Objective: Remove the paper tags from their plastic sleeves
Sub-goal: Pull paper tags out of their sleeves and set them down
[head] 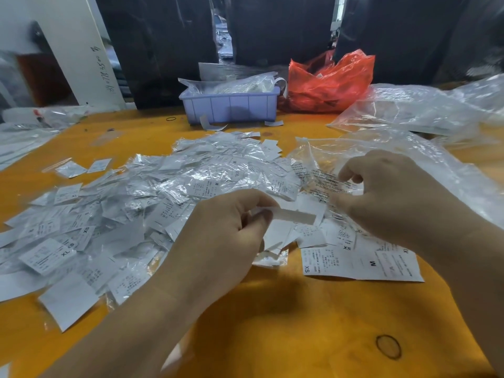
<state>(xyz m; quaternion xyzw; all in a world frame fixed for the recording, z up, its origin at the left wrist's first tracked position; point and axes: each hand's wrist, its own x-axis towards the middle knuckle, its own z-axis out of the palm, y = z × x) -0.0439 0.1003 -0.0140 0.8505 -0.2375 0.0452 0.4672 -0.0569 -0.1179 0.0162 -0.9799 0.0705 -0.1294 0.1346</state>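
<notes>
Tag (296, 215): thin, light, limp; pinched at end by L hand (226, 230). R hand (387, 192) fingers curled, pinching slippery sleeve (331, 184). Mid-table (272, 323).

Two bare forearms reaching in from the bottom edge, converging toward the middle. Left hand (226, 227) seen from the back, knuckles up, fingers curled inward, thumb and forefinger pinching a white paper tag (296, 215) that sticks out to the right. Right hand (387, 192) slightly higher and farther forward, also back-up, fingers bent down and gathered at the tips on a clear plastic sleeve (327, 184). Hands close together but not touching. Wrists roughly straight, raised off the table (286, 323).
</notes>
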